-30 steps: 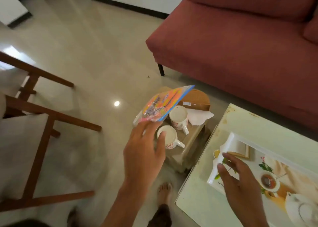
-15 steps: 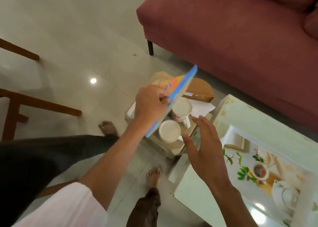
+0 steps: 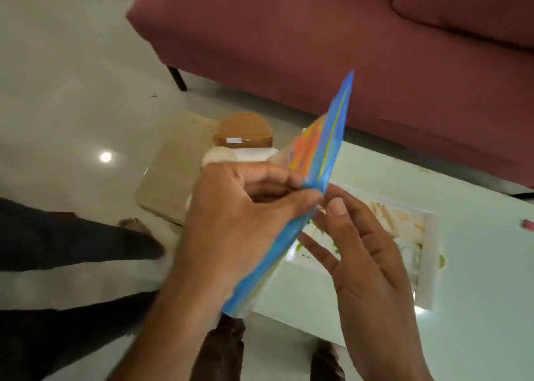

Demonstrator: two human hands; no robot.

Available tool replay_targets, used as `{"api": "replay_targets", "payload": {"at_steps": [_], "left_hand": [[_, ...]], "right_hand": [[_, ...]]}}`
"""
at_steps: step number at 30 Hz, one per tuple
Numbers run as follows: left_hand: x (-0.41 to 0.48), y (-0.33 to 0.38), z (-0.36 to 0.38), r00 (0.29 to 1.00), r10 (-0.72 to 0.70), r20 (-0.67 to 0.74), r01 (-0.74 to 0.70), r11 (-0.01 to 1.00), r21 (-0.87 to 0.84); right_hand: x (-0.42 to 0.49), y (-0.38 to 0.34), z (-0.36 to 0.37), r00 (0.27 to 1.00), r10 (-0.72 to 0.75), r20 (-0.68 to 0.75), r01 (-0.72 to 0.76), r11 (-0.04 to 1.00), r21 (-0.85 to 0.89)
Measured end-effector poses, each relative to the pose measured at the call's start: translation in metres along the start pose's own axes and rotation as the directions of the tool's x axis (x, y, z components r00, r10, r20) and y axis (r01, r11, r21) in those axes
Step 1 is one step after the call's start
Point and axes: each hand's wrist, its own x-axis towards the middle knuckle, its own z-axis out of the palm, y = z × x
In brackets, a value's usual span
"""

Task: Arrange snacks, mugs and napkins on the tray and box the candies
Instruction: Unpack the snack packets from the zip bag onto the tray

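I saw the blue and orange snack packet (image 3: 315, 161) held edge-on, pinched between the thumb and fingers (image 3: 289, 178) of my left hand (image 3: 231, 224), tilted up above the worktop (image 3: 476, 265). Just right of those fingers, my right hand (image 3: 364, 253) was spread flat, palm toward the packet. Beneath it lay the white tray (image 3: 430, 259); beyond my fingertips stood a cardboard box (image 3: 242, 133).

The left hand (image 3: 231, 224) has carried the snack packet (image 3: 315, 161) from above the mugs over to the tray (image 3: 430, 265), and the right hand (image 3: 367, 253) has risen beside it.
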Motion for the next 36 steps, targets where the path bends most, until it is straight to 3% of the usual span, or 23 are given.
{"api": "replay_targets", "payload": {"at_steps": [3, 9, 16, 19, 21, 24, 28, 32, 36], "left_hand": [[-0.014, -0.032, 0.07, 0.993, -0.113, 0.035, 0.117, 0.987, -0.108], [-0.046, -0.078, 0.187, 0.956, -0.226, 0.188, 0.237, 0.971, -0.035], [-0.056, -0.095, 0.259, 0.854, -0.395, 0.34, 0.46, 0.877, -0.138], [-0.057, -0.097, 0.268, 0.84, -0.44, 0.319, 0.511, 0.839, -0.186], [-0.058, -0.095, 0.274, 0.906, -0.369, 0.207, 0.391, 0.917, -0.074], [-0.062, -0.095, 0.288, 0.997, -0.073, 0.019, 0.066, 0.965, 0.255], [-0.071, -0.092, 0.308, 0.969, 0.211, -0.127, -0.129, 0.874, 0.468], [-0.056, -0.091, 0.299, 0.953, 0.199, -0.23, -0.081, 0.895, 0.439], [-0.041, -0.091, 0.291, 0.957, 0.285, -0.052, -0.213, 0.815, 0.538]], "right_hand": [[-0.009, 0.005, -0.047, 0.991, 0.127, -0.042, -0.125, 0.99, 0.059], [-0.02, 0.033, -0.163, 0.903, 0.386, -0.191, -0.355, 0.918, 0.175], [-0.022, 0.05, -0.257, 0.863, 0.486, -0.137, -0.43, 0.849, 0.308], [-0.018, 0.053, -0.272, 0.879, 0.451, -0.158, -0.396, 0.872, 0.287], [-0.016, 0.056, -0.276, 0.896, 0.369, -0.248, -0.345, 0.929, 0.135], [-0.014, 0.059, -0.273, 0.918, 0.172, -0.358, -0.259, 0.942, -0.211], [-0.01, 0.062, -0.27, 0.915, -0.132, -0.382, -0.134, 0.793, -0.594], [-0.007, 0.069, -0.284, 0.889, -0.173, -0.424, -0.181, 0.719, -0.671], [-0.012, 0.065, -0.295, 0.901, -0.157, -0.405, -0.158, 0.751, -0.642]]}}
